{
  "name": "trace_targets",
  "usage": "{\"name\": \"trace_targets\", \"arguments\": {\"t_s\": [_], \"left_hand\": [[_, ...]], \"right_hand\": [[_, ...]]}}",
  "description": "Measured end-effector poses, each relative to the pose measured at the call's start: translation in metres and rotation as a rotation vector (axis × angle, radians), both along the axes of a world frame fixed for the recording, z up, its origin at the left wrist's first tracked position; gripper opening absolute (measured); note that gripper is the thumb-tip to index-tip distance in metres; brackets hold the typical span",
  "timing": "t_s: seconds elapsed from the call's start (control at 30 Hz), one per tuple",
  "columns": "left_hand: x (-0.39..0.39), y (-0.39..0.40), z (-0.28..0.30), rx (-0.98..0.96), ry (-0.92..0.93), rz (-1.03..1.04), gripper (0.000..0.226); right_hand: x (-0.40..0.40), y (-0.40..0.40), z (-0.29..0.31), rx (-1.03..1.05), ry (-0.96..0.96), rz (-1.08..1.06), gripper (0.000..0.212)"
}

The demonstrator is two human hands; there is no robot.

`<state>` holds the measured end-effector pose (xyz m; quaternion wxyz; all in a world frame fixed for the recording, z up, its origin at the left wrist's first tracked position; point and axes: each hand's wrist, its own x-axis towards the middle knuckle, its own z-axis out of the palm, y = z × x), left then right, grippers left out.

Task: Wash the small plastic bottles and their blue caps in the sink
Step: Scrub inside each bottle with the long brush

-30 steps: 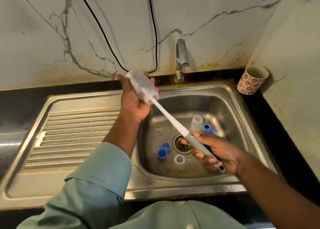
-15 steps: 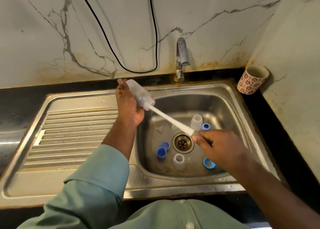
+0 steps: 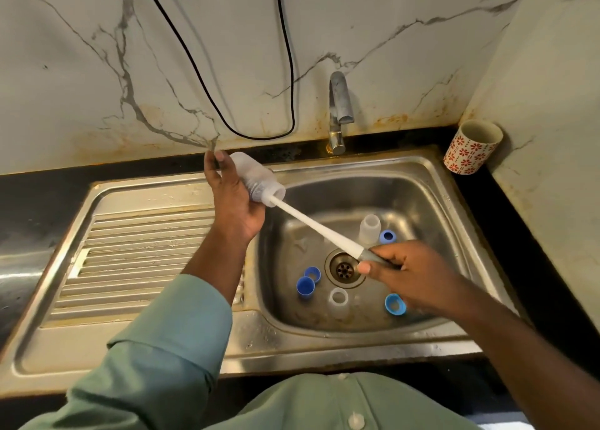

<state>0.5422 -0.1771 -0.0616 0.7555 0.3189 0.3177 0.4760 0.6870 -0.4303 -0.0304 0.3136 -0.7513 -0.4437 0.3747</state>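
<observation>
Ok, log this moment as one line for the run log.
left hand: holds bottle | right hand: holds brush, head inside bottle | basin: two bottles, four blue caps | tap: no water seen

Warm, dim indoor light; glare on the steel sink (image 3: 324, 342); wide-angle bending at edges.

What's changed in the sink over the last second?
The left hand, gripping the bottle, has dropped from near the wall toward the sink rim. The right hand pushed the brush deeper into the bottle and rose, uncovering a blue cap near the front. The two bottles in the basin, the other caps and the tap stayed put.
</observation>
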Motion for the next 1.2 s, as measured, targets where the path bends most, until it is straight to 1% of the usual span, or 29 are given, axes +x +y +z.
{"name": "trace_targets", "arguments": {"t_s": [0.03, 0.07, 0.1, 0.13, 0.17, 0.2, 0.27, 0.3, 0.33, 0.37, 0.4, 0.43, 0.47, 0.5, 0.53, 0.57, 0.63, 0.67, 0.7, 0.73, 0.77, 0.83, 0.9, 0.93, 0.97, 1.0, 1.1, 1.13, 1.2], "left_hand": [[0.003, -0.003, 0.002, -0.007, -0.002, -0.028, 0.085], [0.006, -0.006, 0.005, -0.005, 0.026, -0.02, 0.084], [0.009, -0.008, 0.006, 0.013, 0.065, 0.015, 0.075], [0.011, -0.006, 0.005, 0.018, 0.085, 0.044, 0.066], [0.01, -0.005, 0.006, 0.005, 0.087, 0.051, 0.063], [0.007, -0.001, 0.005, -0.037, 0.082, 0.033, 0.065], [-0.002, 0.001, 0.01, -0.146, 0.084, -0.085, 0.074], [-0.005, 0.003, 0.012, -0.183, 0.102, -0.143, 0.072], [-0.006, 0.005, 0.012, -0.208, 0.113, -0.185, 0.068], [-0.005, 0.002, 0.016, -0.23, 0.143, -0.207, 0.065], [-0.004, -0.002, 0.019, -0.255, 0.173, -0.194, 0.063], [-0.003, -0.005, 0.021, -0.277, 0.188, -0.164, 0.062], [-0.003, -0.006, 0.021, -0.297, 0.184, -0.13, 0.063], [-0.002, -0.007, 0.02, -0.31, 0.181, -0.104, 0.066], [-0.001, -0.008, 0.019, -0.321, 0.183, -0.076, 0.068], [-0.001, -0.008, 0.021, -0.344, 0.18, -0.052, 0.068], [-0.001, -0.007, 0.027, -0.376, 0.19, -0.053, 0.061], [-0.001, -0.005, 0.029, -0.383, 0.199, -0.066, 0.057], [-0.002, -0.004, 0.031, -0.392, 0.21, -0.074, 0.053], [-0.003, -0.004, 0.03, -0.415, 0.2, -0.075, 0.049], [-0.003, -0.005, 0.029, -0.438, 0.187, -0.076, 0.048], [-0.003, -0.007, 0.027, -0.458, 0.138, -0.074, 0.053], [-0.002, -0.006, 0.024, -0.456, 0.107, -0.052, 0.063], [-0.002, -0.004, 0.022, -0.454, 0.093, -0.038, 0.066], [-0.002, -0.003, 0.022, -0.456, 0.075, -0.013, 0.067], [-0.001, -0.003, 0.022, -0.464, 0.049, 0.027, 0.067], [0.0, -0.001, 0.024, -0.488, 0.001, 0.164, 0.061], [0.001, 0.0, 0.025, -0.487, -0.006, 0.212, 0.059], [0.003, 0.001, 0.028, -0.483, -0.024, 0.317, 0.058]], "right_hand": [[0.001, 0.0, -0.002, 0.019, 0.081, -0.043, 0.018], [-0.001, 0.002, -0.005, 0.019, 0.174, -0.103, 0.017], [-0.006, 0.003, -0.008, -0.003, 0.243, -0.152, 0.02], [-0.01, 0.002, -0.011, -0.031, 0.264, -0.163, 0.024], [-0.011, 0.001, -0.012, -0.06, 0.244, -0.135, 0.027], [-0.009, -0.001, -0.011, -0.074, 0.217, -0.087, 0.028], [0.0, -0.008, -0.004, -0.073, 0.21, -0.021, 0.023], [0.007, -0.01, -0.003, -0.057, 0.209, -0.03, 0.02], [0.013, -0.011, -0.004, -0.033, 0.165, -0.038, 0.017], [0.018, -0.01, -0.006, 0.005, 0.076, -0.035, 0.016], [0.021, -0.009, -0.009, 0.032, -0.057, -0.025, 0.013], [0.023, -0.006, -0.012, 0.044, -0.189, -0.009, 0.006], [0.022, -0.004, -0.015, 0.013, -0.333, 0.003, 0.015], [0.02, -0.002, -0.018, -0.039, -0.476, -0.018, 0.029], [0.019, -0.002, -0.019, -0.055, -0.614, -0.076, 0.039], [0.017, -0.002, -0.019, -0.02, -0.721, -0.142, 0.045], [0.015, -0.004, -0.022, 0.146, -0.825, -0.177, 0.046], [0.016, -0.004, -0.022, 0.18, -0.766, -0.149, 0.042], [0.018, -0.003, -0.018, 0.154, -0.578, -0.131, 0.034], [0.02, -0.001, -0.016, 0.087, -0.297, -0.114, 0.027], [0.023, 0.0, -0.015, 0.011, -0.019, -0.088, 0.025], [0.023, 0.001, -0.016, -0.113, 0.426, -0.028, 0.034], [0.018, -0.001, -0.021, -0.143, 0.723, -0.038, 0.041], [0.013, -0.003, -0.022, -0.144, 0.801, -0.051, 0.039], [0.009, -0.004, -0.022, -0.137, 0.832, -0.062, 0.033], [0.004, -0.004, -0.022, -0.124, 0.813, -0.072, 0.026], [-0.016, -0.001, -0.023, -0.063, 0.629, -0.114, 0.033], [-0.023, 0.001, -0.024, -0.04, 0.588, -0.155, 0.032], [-0.032, 0.004, -0.026, -0.008, 0.609, -0.248, 0.029]]}}
